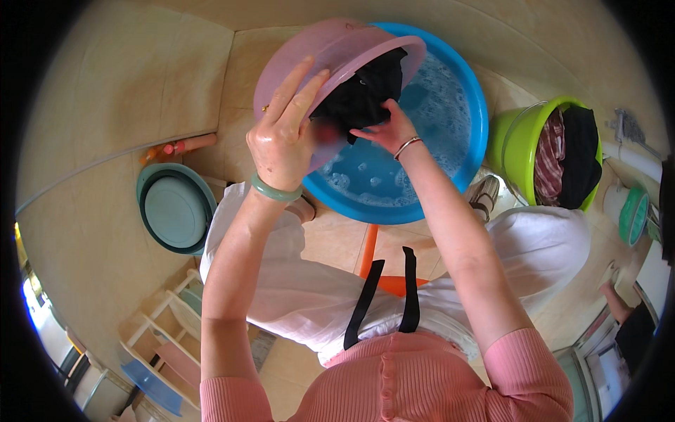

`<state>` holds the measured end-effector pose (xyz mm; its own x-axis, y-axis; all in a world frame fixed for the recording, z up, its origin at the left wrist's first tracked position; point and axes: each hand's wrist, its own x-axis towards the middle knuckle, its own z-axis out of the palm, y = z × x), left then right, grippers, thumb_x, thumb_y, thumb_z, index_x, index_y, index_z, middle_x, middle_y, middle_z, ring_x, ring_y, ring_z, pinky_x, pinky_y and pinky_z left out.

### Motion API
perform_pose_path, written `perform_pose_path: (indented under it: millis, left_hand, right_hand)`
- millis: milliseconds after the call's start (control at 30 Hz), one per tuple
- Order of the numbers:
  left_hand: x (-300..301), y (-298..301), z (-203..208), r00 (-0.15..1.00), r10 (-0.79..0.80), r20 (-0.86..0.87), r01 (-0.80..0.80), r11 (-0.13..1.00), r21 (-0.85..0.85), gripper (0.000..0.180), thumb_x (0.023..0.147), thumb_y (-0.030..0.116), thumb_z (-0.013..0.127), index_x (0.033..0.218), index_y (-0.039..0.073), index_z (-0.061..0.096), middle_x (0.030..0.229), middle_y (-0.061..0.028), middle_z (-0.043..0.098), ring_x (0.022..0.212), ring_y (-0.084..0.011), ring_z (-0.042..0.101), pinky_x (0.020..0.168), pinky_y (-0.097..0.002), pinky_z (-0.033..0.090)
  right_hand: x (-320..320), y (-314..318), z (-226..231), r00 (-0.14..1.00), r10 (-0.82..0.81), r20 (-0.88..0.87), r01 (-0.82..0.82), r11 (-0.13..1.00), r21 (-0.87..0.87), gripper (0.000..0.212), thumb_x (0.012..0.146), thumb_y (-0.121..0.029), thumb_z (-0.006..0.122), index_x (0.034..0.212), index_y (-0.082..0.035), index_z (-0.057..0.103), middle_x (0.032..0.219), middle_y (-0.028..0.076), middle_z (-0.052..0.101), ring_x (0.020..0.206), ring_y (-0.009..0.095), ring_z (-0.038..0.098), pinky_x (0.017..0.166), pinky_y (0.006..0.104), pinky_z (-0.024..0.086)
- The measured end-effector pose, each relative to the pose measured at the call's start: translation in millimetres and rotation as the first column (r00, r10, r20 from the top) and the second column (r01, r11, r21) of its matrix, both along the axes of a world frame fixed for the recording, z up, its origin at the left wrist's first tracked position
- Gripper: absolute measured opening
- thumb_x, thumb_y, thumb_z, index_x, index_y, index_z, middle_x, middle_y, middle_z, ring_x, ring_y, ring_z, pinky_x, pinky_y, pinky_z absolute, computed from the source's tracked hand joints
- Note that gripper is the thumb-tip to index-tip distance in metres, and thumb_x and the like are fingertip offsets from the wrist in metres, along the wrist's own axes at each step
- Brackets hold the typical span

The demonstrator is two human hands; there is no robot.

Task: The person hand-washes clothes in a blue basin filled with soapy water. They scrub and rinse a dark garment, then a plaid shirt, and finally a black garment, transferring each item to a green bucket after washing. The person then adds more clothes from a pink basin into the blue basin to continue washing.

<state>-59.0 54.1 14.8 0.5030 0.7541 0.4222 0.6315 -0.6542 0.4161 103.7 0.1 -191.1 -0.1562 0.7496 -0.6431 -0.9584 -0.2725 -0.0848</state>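
A translucent pink basin is tipped on its side over the left part of a large blue tub of sudsy water. My left hand, with a green bangle at the wrist, holds the basin at its near rim, two fingers stretched over its outer wall. A reddish blur beside that hand cannot be made out. Wet black cloth lies bunched in the basin's mouth. My right hand grips the cloth's near edge, fingers on it and thumb toward its lower corner.
To the right stands a lime-green bucket with dark and striped clothes. A grey-green basin leans at the left wall near pinkish bottles. A white shelf rack is lower left. Another person's leg shows far right.
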Motion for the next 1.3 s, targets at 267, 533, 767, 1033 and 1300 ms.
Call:
perform_pose_path:
  millis: [267, 533, 767, 1033, 1300]
  left_hand:
    - [13, 3, -5, 0.998, -0.048, -0.028, 0.05, 0.995, 0.091, 0.062, 0.063, -0.016, 0.057, 0.113, 0.018, 0.071, 0.125, 0.0008, 0.065, 0.086, -0.0217, 0.069, 0.067, -0.029, 0.057]
    - [19, 1, -1, 0.989, -0.133, -0.06, 0.141, 0.977, 0.162, 0.05, 0.069, -0.014, 0.059, 0.108, 0.015, 0.072, 0.119, -0.002, 0.067, 0.085, -0.0221, 0.069, 0.067, -0.0281, 0.056]
    - [20, 10, -9, 0.989, -0.139, -0.055, 0.148, 0.963, 0.225, 0.052, 0.067, -0.01, 0.06, 0.108, 0.02, 0.073, 0.119, 0.0011, 0.067, 0.076, -0.0174, 0.068, 0.059, -0.0263, 0.055]
    - [22, 11, -9, 0.99, -0.14, -0.036, 0.144, 0.961, 0.235, 0.054, 0.065, -0.011, 0.059, 0.107, 0.02, 0.074, 0.118, 0.0009, 0.068, 0.075, -0.0171, 0.068, 0.06, -0.0264, 0.056]
    - [21, 14, -8, 0.984, -0.171, -0.044, 0.177, 0.947, 0.268, 0.05, 0.066, -0.009, 0.062, 0.106, 0.019, 0.074, 0.116, 0.0007, 0.068, 0.075, -0.0171, 0.068, 0.06, -0.0259, 0.056]
  right_hand:
    - [26, -19, -10, 0.999, -0.021, 0.048, 0.025, 0.997, -0.076, 0.056, 0.093, -0.037, 0.054, 0.142, -0.016, 0.036, 0.146, 0.017, 0.032, 0.134, 0.046, 0.033, 0.096, 0.0755, 0.036]
    - [37, -30, 8, 0.997, -0.073, 0.037, 0.075, 0.996, -0.048, 0.061, 0.097, -0.05, 0.044, 0.149, -0.022, 0.03, 0.153, 0.013, 0.026, 0.139, 0.046, 0.026, 0.101, 0.0762, 0.029]
    - [46, -29, 0, 0.998, -0.038, 0.045, 0.039, 0.999, -0.027, 0.063, 0.092, -0.056, 0.049, 0.145, -0.024, 0.038, 0.151, 0.008, 0.033, 0.136, 0.038, 0.032, 0.101, 0.0697, 0.029]
    - [44, -35, -25, 0.983, -0.043, 0.176, 0.063, 0.992, -0.109, 0.055, 0.092, -0.037, 0.055, 0.143, -0.02, 0.043, 0.144, 0.005, 0.044, 0.126, 0.032, 0.043, 0.097, 0.0601, 0.037]
    - [60, -52, -59, 0.73, -0.031, 0.683, 0.158, 0.98, -0.124, 0.048, 0.081, 0.011, 0.055, 0.124, -0.008, 0.064, 0.116, 0.006, 0.066, 0.103, 0.019, 0.063, 0.091, 0.0292, 0.049]
